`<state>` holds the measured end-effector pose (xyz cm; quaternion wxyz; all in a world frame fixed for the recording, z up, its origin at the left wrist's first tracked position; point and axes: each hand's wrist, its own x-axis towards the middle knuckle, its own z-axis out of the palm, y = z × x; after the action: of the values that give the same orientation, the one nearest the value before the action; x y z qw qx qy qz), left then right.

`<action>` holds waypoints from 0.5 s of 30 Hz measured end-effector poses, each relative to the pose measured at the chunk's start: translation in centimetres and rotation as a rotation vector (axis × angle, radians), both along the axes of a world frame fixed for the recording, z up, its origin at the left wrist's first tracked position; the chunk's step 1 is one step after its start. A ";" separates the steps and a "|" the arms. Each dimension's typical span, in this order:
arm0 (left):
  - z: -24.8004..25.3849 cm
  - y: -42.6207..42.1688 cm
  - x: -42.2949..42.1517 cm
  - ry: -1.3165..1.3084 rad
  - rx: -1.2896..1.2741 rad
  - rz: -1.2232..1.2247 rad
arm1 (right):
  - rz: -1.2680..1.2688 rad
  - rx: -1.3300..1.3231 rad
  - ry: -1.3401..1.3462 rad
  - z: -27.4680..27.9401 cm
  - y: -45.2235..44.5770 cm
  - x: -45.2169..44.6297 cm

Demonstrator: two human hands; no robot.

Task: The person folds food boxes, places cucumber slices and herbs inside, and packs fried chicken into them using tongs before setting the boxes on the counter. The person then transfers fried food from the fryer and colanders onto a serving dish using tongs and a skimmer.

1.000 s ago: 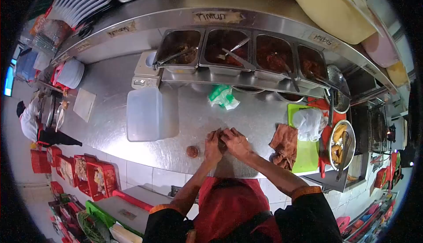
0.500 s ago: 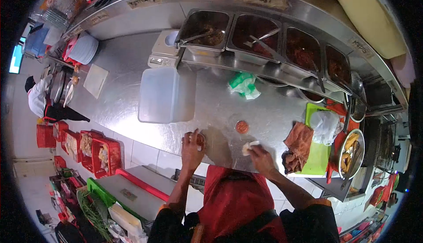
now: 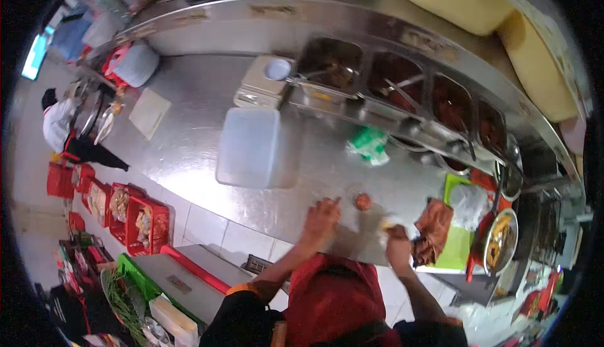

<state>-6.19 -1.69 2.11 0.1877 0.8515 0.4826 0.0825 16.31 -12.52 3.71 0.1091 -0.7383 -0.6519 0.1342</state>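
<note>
Steel counter (image 3: 189, 105) fills the middle, w/ a steel shelf (image 3: 340, 18) running along its far side. Two yellow tubs (image 3: 456, 1) sit up top at R. Below, a row of 4 steel trays (image 3: 322, 91) w/ dark food, utensils in some. Clear plastic box (image 3: 246, 149) on counter, L of centre; scale (image 3: 264, 78) just behind it. Green board (image 3: 454, 251) at R end, brown cloth (image 3: 435, 221) partly over its L edge, clear bag (image 3: 469, 203) on its far end. Bowl (image 3: 515, 237) of yellowish food R of board. Green/white bag (image 3: 370, 144) lies crumpled nr the trays.

L hand (image 3: 321, 222) over counter's near edge, fingers bent but blurred; can't tell if spread or pressed together, or what's under the palm. R hand (image 3: 397, 246) nr the cloth, fingers curled, tips pinching a pale scrap (image 3: 384, 225), too blurred to ID. Small red sauce cup (image 3: 362, 201) on bare steel, btwn the hands & a bit beyond, touching neither.
</note>
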 end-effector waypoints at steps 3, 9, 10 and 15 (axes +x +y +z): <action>1.2 -0.6 0.8 -0.057 0.075 0.056 | -0.031 0.257 -0.077 5.1 0.7 2.4; 5.2 -0.8 -5.1 -0.449 0.184 0.350 | 0.131 0.268 0.545 5.3 6.6 -6.0; 5.0 -0.7 -7.2 -0.504 0.188 0.465 | 0.171 0.267 0.657 5.9 7.9 -8.6; 5.0 -2.3 -17.6 -0.746 0.152 0.883 | 0.125 -0.221 1.133 2.6 16.0 -18.7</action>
<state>-23.82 -3.97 7.16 0.2312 0.4942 0.6859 0.4815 -2.43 3.52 6.29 0.3550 -0.5185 -0.5161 0.5821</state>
